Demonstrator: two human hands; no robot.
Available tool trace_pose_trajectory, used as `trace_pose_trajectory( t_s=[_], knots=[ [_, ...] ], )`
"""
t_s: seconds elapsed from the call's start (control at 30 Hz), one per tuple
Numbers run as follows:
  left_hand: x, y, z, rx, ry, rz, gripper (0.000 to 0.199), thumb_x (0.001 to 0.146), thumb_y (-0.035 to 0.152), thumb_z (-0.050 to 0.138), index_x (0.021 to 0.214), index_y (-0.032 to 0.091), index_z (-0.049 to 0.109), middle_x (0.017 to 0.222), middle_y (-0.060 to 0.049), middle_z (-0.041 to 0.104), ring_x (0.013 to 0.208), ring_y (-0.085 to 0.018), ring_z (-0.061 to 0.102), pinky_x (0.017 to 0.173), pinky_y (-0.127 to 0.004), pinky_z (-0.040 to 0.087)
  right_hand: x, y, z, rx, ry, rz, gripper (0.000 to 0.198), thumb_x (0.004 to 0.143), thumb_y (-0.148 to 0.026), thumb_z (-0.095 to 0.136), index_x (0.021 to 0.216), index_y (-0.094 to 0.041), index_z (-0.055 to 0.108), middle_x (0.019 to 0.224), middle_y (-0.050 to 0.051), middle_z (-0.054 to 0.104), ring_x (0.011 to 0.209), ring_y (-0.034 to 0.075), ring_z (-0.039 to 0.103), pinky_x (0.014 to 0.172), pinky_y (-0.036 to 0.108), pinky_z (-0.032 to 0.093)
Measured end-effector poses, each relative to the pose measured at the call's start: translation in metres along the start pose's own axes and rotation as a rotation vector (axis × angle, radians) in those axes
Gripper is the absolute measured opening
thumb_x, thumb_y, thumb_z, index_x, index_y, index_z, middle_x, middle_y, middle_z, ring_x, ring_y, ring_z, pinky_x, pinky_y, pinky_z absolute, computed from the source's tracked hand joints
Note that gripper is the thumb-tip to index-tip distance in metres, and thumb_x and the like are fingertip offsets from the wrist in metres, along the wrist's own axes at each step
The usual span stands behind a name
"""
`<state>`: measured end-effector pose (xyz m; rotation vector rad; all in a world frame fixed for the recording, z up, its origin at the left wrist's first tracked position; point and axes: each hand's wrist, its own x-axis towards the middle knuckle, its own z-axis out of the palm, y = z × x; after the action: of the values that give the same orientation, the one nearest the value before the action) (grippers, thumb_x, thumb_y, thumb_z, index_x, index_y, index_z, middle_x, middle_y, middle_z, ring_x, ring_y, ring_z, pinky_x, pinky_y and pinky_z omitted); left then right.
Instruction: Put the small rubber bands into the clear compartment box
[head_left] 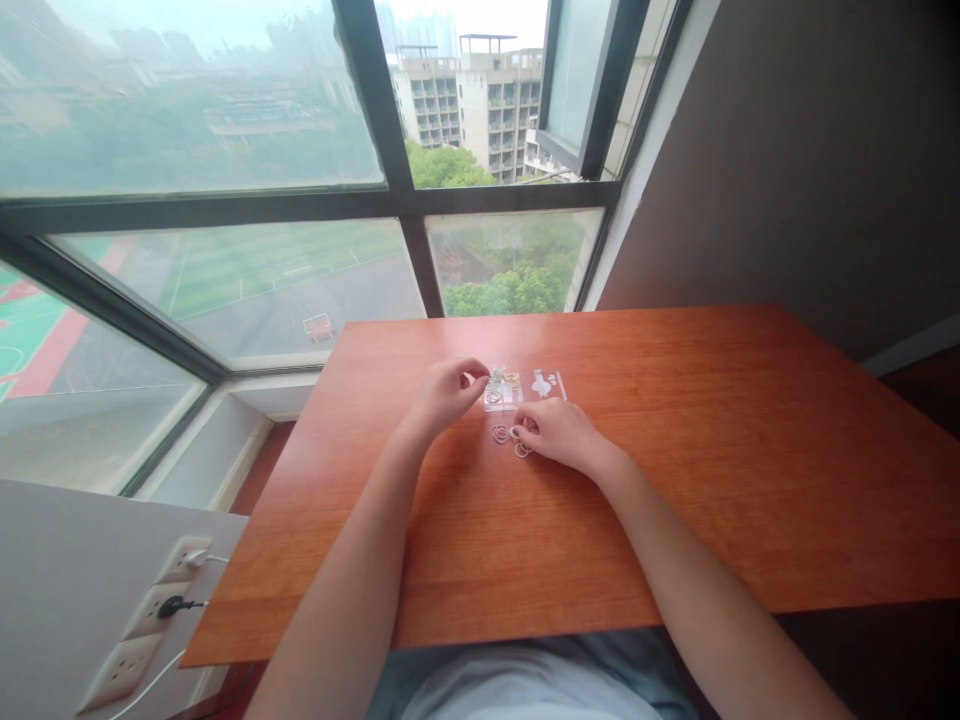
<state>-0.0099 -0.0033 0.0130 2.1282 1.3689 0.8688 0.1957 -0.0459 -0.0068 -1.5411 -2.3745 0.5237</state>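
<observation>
A small clear plastic box (501, 403) with compartments lies on the table, its see-through lid (556, 384) folded open to the right. Inside are small greenish pieces (496, 377), yellowish rings (511, 379) and some pale rings (493, 397). My left hand (446, 395) is at the box's left edge, thumb and fingertips closed on it. In front of the box, my right hand (559, 432) pinches a small white ring (514, 433) just above the tabletop. Close by its fingertips lie pinkish-purple rings (499, 435) and another white ring (522, 451). The rings' exact kind is too small to tell.
The reddish-brown wooden table (712, 450) reaches to the window frame (416, 205) at the back. On the left wall, sockets (150, 610) hold plugs with cables, beside the table's left edge. A grey wall (787, 160) rises at the right.
</observation>
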Motion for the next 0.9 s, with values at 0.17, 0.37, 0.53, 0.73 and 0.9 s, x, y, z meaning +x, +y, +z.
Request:
trace_pose_trajectory(
  t_s=[0.17, 0.37, 0.53, 0.73, 0.9],
  knots=[
    [0.0003, -0.0001, -0.0003, 0.001, 0.004, 0.006, 0.018, 0.081, 0.026, 0.053, 0.086, 0.018, 0.069, 0.082, -0.003, 0.070, 0.068, -0.013, 0.059, 0.063, -0.024, 0.046, -0.0018, 0.0014, -0.0051, 0.014, 0.037, 0.000, 0.008, 0.080, -0.029, 0.061, 0.077, -0.024, 0.067, 0.070, 0.000, 0.067, 0.065, 0.014, 0.057, 0.055, 0.023, 0.029],
    [0.0006, 0.0024, -0.0014, -0.001, -0.005, 0.000, 0.018, 0.081, 0.027, 0.054, 0.084, 0.017, 0.069, 0.080, -0.003, 0.070, 0.067, -0.013, 0.058, 0.061, -0.024, 0.046, -0.0031, 0.0001, -0.0059, 0.023, 0.002, 0.008, 0.009, 0.078, -0.032, 0.064, 0.074, -0.024, 0.065, 0.070, 0.000, 0.066, 0.065, 0.014, 0.056, 0.055, 0.023, 0.029],
    [0.0004, 0.0026, -0.0009, -0.008, 0.003, 0.002, 0.017, 0.081, 0.026, 0.054, 0.083, 0.018, 0.069, 0.080, -0.003, 0.070, 0.065, -0.013, 0.057, 0.060, -0.024, 0.045, -0.0022, -0.0017, -0.0023, 0.034, -0.006, 0.013, 0.007, 0.077, -0.028, 0.063, 0.072, -0.024, 0.065, 0.070, 0.000, 0.066, 0.065, 0.014, 0.056, 0.054, 0.023, 0.029],
    [0.0004, -0.0003, 0.0007, -0.020, 0.003, 0.013, 0.016, 0.081, 0.025, 0.055, 0.085, 0.018, 0.069, 0.081, -0.003, 0.070, 0.067, -0.013, 0.058, 0.062, -0.024, 0.046, 0.0007, -0.0001, -0.0043, 0.226, 0.126, -0.006, 0.007, 0.078, -0.025, 0.058, 0.076, -0.022, 0.064, 0.062, -0.003, 0.061, 0.057, 0.011, 0.053, 0.057, 0.022, 0.035],
    [-0.0001, -0.0008, 0.0006, -0.026, -0.004, 0.003, 0.016, 0.082, 0.027, 0.055, 0.086, 0.018, 0.069, 0.080, -0.003, 0.069, 0.067, -0.013, 0.059, 0.062, -0.024, 0.046, 0.0033, 0.0032, -0.0068, 0.339, 0.383, 0.031, 0.010, 0.079, -0.028, 0.058, 0.080, -0.020, 0.064, 0.060, -0.003, 0.059, 0.055, 0.011, 0.052, 0.057, 0.021, 0.037]
  ],
)
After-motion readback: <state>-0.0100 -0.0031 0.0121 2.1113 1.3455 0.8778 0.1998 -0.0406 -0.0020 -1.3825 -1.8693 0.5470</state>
